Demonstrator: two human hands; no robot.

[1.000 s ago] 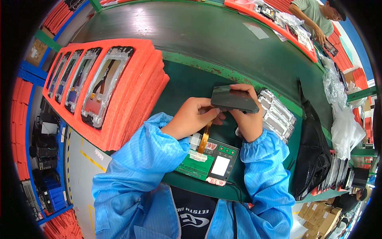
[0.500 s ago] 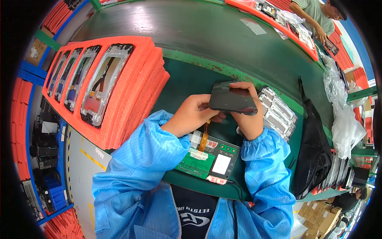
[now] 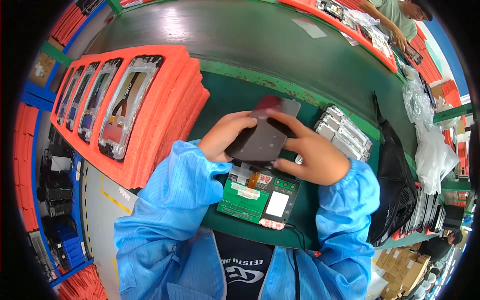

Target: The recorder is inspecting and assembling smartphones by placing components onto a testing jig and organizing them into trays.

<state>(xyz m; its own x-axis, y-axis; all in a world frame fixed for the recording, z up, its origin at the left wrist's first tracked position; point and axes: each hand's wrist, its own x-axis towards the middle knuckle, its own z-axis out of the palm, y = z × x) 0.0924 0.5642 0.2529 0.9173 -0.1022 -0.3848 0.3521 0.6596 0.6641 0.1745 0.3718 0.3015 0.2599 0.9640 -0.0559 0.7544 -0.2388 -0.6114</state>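
Watching remotely through the head camera. A dark, glossy, rectangular glass panel (image 3: 262, 137) sits between both bare hands, tilted, just above the green tabletop (image 3: 222, 97). The left hand (image 3: 225, 136) has its thumb over the panel's edge and the other fingers mostly hidden behind: clamped on it, as I read it, and probably bearing the weight. The right hand (image 3: 314, 150) has its fingers spread apart, touching face and edge; whether they pinch, I cannot tell (motion blur there).

Below the panel lies a green-and-black rectangular circuit board (image 3: 240, 205). A flat amber ribbon cable (image 3: 254, 179) rises from it and disappears under the panel; any join is hidden. I judge the panel is held this low because the cable looks short. White tape (image 3: 245, 191) likely pins its lower end.

To the left, a stack of red foam trays (image 3: 167, 110) props up grey-rimmed phone frames (image 3: 103, 135), each in its own cutout, presumably against rubbing.

Count: one panel, one board, one visible cable, three round green buttons (image 3: 285, 184) on the board, four frames in the top tray. Silver metal plates (image 3: 345, 132) overlap on the right, too tangled to number. One black fabric bag (image 3: 392, 175) beyond them.
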